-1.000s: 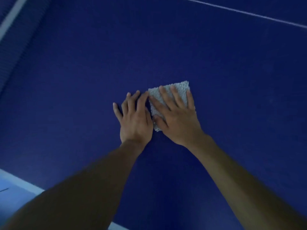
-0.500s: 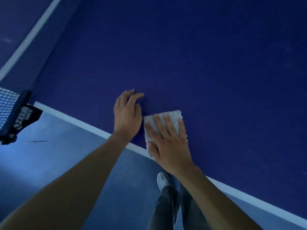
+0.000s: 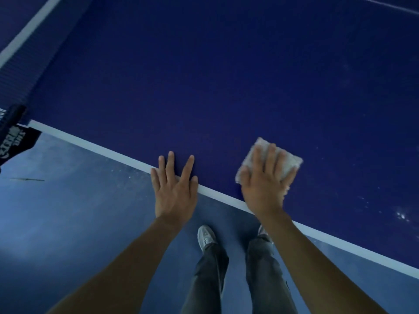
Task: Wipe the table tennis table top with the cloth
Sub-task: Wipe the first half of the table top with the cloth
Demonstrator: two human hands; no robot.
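Observation:
The dark blue table tennis table top [image 3: 226, 75] fills most of the view, its white side line running from left to lower right. A folded light grey cloth [image 3: 288, 163] lies on the top close to that line. My right hand [image 3: 264, 186] presses flat on the cloth with straight fingers, covering most of it. My left hand [image 3: 174, 186] rests flat over the white edge to the left of the cloth, fingers spread and holding nothing.
The net [image 3: 13, 71] and its black post clamp [image 3: 13, 137] stand at the left end of the edge. Below the table edge lie the blue floor [image 3: 68, 223] and my legs and grey shoes [image 3: 206, 237]. White specks mark the top at right [image 3: 401, 215].
Both hands have drawn back from the middle of the table to its near edge. The right hand slid the cloth rightwards along the edge, and the hands are now farther apart.

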